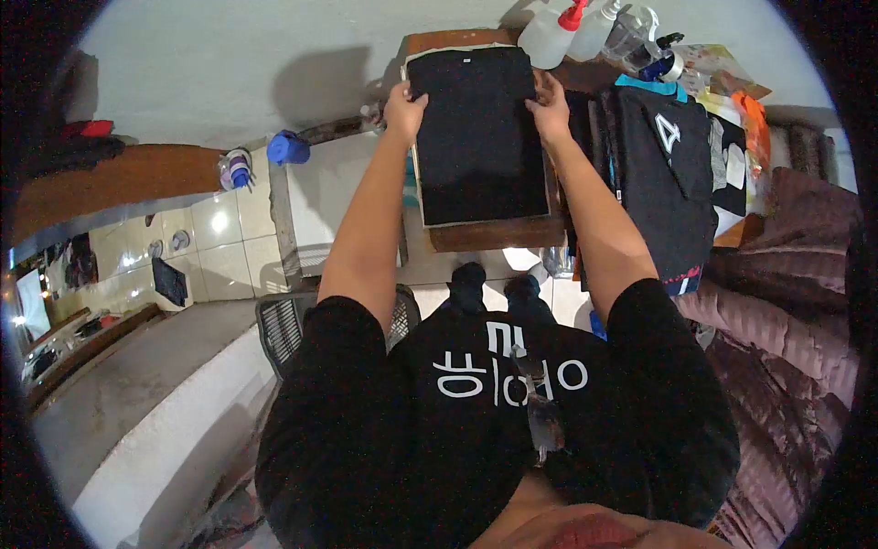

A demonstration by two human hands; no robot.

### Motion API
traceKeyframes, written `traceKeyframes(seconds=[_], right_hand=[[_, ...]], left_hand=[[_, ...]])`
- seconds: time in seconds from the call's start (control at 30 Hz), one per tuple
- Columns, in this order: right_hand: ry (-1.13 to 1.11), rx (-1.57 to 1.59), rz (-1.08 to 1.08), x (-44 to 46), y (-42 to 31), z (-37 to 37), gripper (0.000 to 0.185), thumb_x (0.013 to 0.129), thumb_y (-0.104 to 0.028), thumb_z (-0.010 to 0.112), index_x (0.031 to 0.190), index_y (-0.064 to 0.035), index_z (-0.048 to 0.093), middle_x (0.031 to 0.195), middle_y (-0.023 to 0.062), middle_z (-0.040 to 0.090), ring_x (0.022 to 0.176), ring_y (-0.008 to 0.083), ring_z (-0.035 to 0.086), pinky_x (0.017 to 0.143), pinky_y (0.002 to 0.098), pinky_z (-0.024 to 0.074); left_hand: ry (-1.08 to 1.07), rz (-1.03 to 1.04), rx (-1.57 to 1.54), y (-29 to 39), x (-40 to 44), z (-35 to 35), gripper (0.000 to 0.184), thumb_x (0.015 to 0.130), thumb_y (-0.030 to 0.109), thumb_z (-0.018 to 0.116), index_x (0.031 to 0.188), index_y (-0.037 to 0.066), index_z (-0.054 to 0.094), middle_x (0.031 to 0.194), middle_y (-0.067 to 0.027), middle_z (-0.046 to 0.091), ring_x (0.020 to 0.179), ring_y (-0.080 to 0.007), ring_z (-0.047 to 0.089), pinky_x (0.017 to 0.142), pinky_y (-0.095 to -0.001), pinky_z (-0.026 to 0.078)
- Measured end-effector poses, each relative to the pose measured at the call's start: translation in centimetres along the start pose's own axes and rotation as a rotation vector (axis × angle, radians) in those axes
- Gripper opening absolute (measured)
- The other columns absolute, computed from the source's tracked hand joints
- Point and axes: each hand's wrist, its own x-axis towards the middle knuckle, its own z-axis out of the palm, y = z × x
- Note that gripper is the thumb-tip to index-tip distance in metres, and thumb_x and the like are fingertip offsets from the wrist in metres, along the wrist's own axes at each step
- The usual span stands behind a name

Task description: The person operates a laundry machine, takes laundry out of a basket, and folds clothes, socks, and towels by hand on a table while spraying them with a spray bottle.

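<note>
A folded black shirt [480, 137] lies flat in front of me, with a small white label near its far edge. Pale edges of a board or another layer show under it at the left and far sides. My left hand [405, 112] grips the left edge, thumb on the black cloth. At the opposite edge, my right hand [549, 108] is closed on the cloth in the same way. Some fingertips of both hands are hidden at the edges. Beneath the shirt is a wooden table [494, 238].
Right of the table lies a pile of folded dark clothes [654, 156], one marked with a white 4. Spray bottles [553, 37] stand at the back right. A blue cup-like container [288, 148] is at the left, and a mesh chair [282, 334] stands near my left arm.
</note>
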Motion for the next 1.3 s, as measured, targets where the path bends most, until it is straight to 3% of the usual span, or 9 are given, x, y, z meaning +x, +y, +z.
traceKeyframes(seconds=[0.27,0.33,0.43,0.53,0.67,0.93,0.97,1.07,1.3], right_hand=[[-0.135,-0.534,-0.021,-6.4,-0.3,-2.6,0.074,0.068,-0.004,0.066,0.133,-0.0068,0.031,0.122,0.0235,0.043,0.114,0.0404,0.044,0.096,0.042,0.0378],[0.015,-0.489,-0.246,-4.8,-0.9,-2.3,0.074,0.068,-0.004,0.068,0.132,-0.0068,0.032,0.12,0.0213,0.046,0.108,0.0343,0.049,0.09,0.0396,0.0419],[0.17,-0.249,-0.352,1.4,-3.2,-1.1,0.075,0.068,-0.007,0.07,0.13,0.0036,0.029,0.124,0.0228,0.044,0.112,0.0326,0.049,0.092,0.0384,0.0416],[0.448,-0.366,-0.307,5.5,-9.6,-1.2,0.09,0.065,-0.017,0.077,0.134,0.0047,0.024,0.121,0.0193,0.046,0.109,0.0284,0.05,0.09,0.0334,0.0418],[0.305,-0.038,-0.305,13.4,-9.6,-1.7,0.085,0.068,-0.02,0.077,0.134,0.002,0.027,0.101,0.014,0.057,0.092,0.022,0.058,0.078,0.0302,0.0462],[0.112,-0.01,-0.458,3.1,-18.8,-3.2,0.037,0.082,-0.03,0.065,0.103,-0.0016,0.057,0.064,0.0025,0.057,0.061,0.0096,0.056,0.06,0.0239,0.0449],[-0.055,-0.076,-0.289,0.5,-20.7,-4.9,0.053,0.075,-0.031,0.071,0.116,-0.0026,0.054,0.096,0.0131,0.062,0.089,0.0225,0.059,0.078,0.0325,0.0454],[-0.127,-0.238,-0.616,-5.8,-20.3,-7.3,0.031,0.085,-0.03,0.062,0.099,-0.003,0.06,0.083,0.009,0.057,0.08,0.0188,0.055,0.07,0.0313,0.0435],[-0.621,-0.271,-0.019,-19.7,-12.8,-9.2,0.034,0.085,-0.033,0.062,0.093,-0.0004,0.06,0.071,0.0122,0.059,0.068,0.0151,0.051,0.065,0.0329,0.0439]], left_hand=[[-0.185,0.1,0.221,-5.9,-12.6,-2.8,0.057,0.077,0.004,0.065,0.123,0.002,0.032,0.103,-0.018,0.059,0.094,-0.0225,0.06,0.08,-0.0335,0.048],[-0.13,0.24,0.375,-1.1,-18.2,-3.4,0.056,0.076,0.003,0.066,0.122,0.006,0.034,0.089,-0.0166,0.062,0.083,-0.0224,0.064,0.072,-0.0337,0.05],[-0.222,-0.392,0.273,1.8,-21.0,-4.2,0.052,0.075,0.007,0.066,0.118,0.005,0.037,0.085,-0.0198,0.06,0.084,-0.0302,0.062,0.069,-0.0411,0.047],[-0.177,-0.336,0.336,1.7,-22.1,-4.2,0.048,0.076,0.008,0.066,0.115,0.005,0.039,0.073,-0.0158,0.059,0.073,-0.0311,0.062,0.064,-0.0421,0.046],[-0.048,0.023,0.542,-1.7,-22.3,-3.9,0.034,0.077,0.013,0.066,0.103,0.002,0.046,0.062,-0.0158,0.056,0.059,-0.0351,0.059,0.059,-0.0418,0.046],[-0.266,-0.534,-0.023,-4.0,-21.3,-5.3,0.02,0.082,0.014,0.062,0.093,0.0,0.051,0.069,-0.0113,0.059,0.057,-0.0169,0.06,0.049,-0.0304,0.05],[-0.277,-0.599,-0.173,-5.1,-21.1,-5.5,0.019,0.083,0.014,0.061,0.093,0.001,0.051,0.068,-0.0097,0.06,0.057,-0.0149,0.06,0.048,-0.0289,0.05],[-0.347,-0.582,-0.113,-3.6,-21.1,-6.6,0.016,0.085,0.014,0.06,0.093,0.002,0.052,0.07,-0.009,0.06,0.057,-0.0169,0.06,0.049,-0.0292,0.051],[-0.455,-0.616,-0.066,-3.1,-19.8,-9.0,0.016,0.085,0.015,0.057,0.094,0.002,0.052,0.074,-0.0099,0.06,0.061,-0.0165,0.06,0.056,-0.029,0.053]])
